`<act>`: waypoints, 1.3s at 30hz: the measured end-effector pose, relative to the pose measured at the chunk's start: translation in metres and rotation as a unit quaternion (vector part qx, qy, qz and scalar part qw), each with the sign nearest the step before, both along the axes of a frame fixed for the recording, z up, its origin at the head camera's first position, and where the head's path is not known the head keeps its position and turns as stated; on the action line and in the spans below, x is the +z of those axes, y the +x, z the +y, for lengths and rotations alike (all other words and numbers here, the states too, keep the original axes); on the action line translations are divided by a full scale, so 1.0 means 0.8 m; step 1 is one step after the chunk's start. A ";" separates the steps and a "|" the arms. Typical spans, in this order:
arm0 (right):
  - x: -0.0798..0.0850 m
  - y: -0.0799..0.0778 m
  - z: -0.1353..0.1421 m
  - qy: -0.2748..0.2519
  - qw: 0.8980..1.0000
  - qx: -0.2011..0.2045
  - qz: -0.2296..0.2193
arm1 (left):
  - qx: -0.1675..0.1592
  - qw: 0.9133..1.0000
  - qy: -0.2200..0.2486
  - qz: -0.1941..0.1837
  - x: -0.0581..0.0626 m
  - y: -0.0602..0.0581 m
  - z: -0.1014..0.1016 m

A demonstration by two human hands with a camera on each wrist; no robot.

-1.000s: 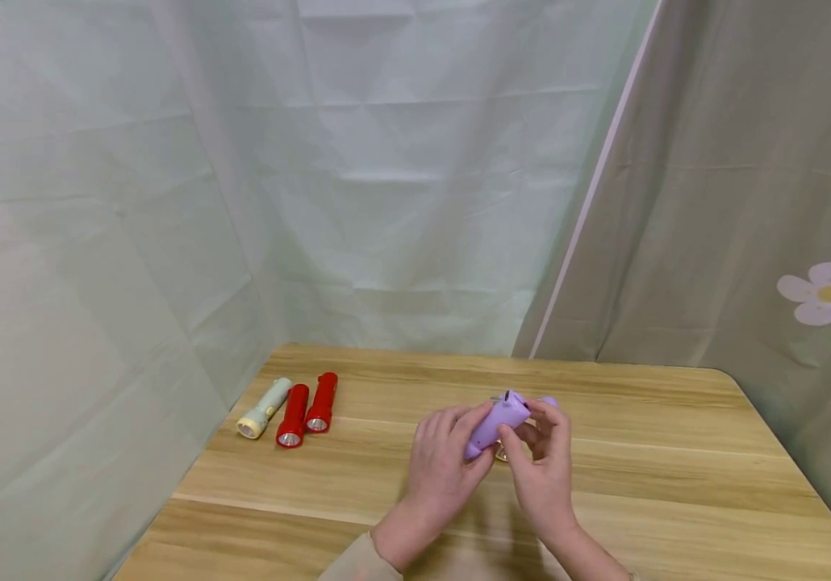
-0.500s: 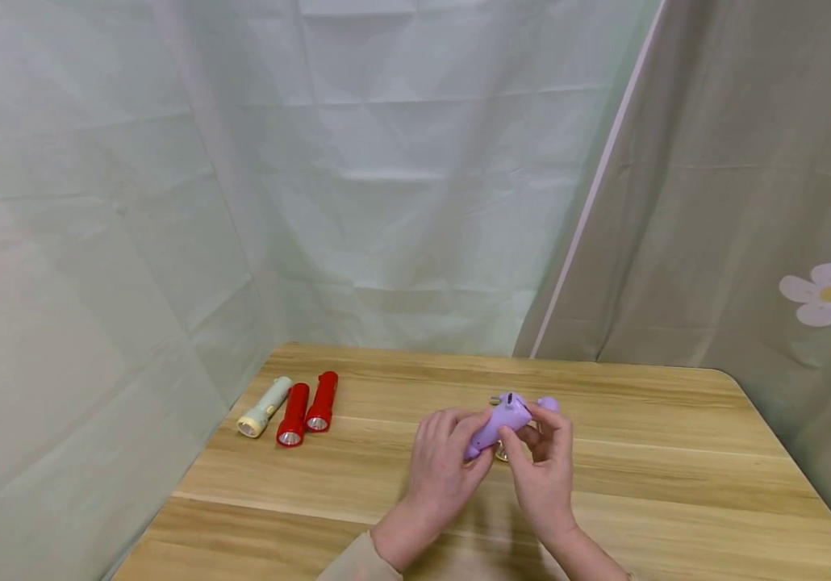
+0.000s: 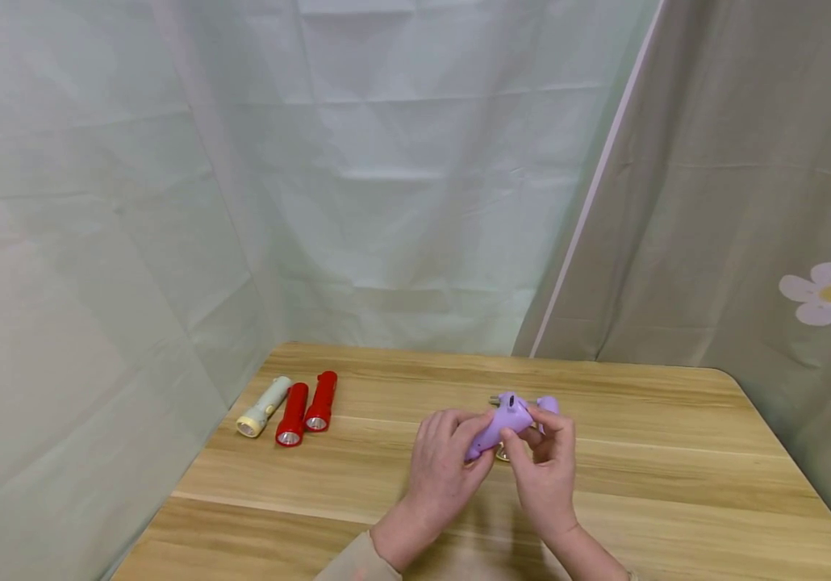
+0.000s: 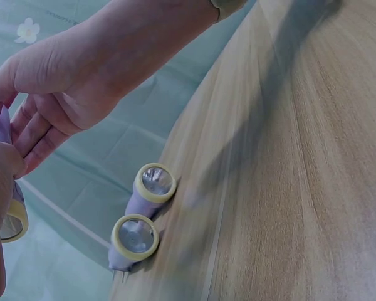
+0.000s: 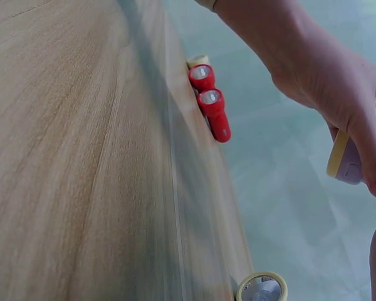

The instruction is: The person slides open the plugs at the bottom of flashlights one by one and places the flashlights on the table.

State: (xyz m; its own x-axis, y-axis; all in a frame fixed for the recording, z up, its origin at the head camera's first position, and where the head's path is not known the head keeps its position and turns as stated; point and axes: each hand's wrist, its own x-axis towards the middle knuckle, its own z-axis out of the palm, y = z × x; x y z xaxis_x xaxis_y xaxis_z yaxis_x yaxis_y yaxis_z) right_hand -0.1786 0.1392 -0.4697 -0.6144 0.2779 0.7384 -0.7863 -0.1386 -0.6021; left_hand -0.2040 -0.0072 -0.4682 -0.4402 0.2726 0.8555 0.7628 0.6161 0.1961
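Both hands hold a purple flashlight [image 3: 501, 423] above the table, its tail tilted up to the right. My left hand [image 3: 439, 460] grips it toward the head, whose cream rim [image 5: 337, 154] shows in the right wrist view. Thumb and fingers of my right hand [image 3: 548, 476] pinch the tail end. A dark slot is visible on that end, and metal prongs [image 3: 494, 399] stick out beside it; which flashlight they belong to I cannot tell. Two more purple flashlights with cream rims, a farther one [image 4: 151, 188] and a nearer one [image 4: 133, 241], lie on the table, mostly hidden behind my hands in the head view.
On the left of the wooden table [image 3: 662, 484] lie a red flashlight [image 3: 292, 415], a second red flashlight [image 3: 322, 401] and a pale green flashlight [image 3: 264, 407] with a cream head. Pale curtains [image 3: 415, 202] hang behind the table and along its sides.
The purple flashlight has turned a little in my hands, bringing its slotted end more into view. My right hand has shifted slightly right; the left hand has hardly moved.
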 end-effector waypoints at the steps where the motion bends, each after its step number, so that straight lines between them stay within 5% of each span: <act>1: 0.000 0.000 0.000 -0.001 1.000 0.001 0.000 | -0.001 1.000 0.000 0.000 0.000 0.000 0.000; 39: 0.003 0.002 -0.002 0.002 1.000 0.009 0.000 | -0.004 1.000 0.002 -0.006 -0.001 0.002 -0.002</act>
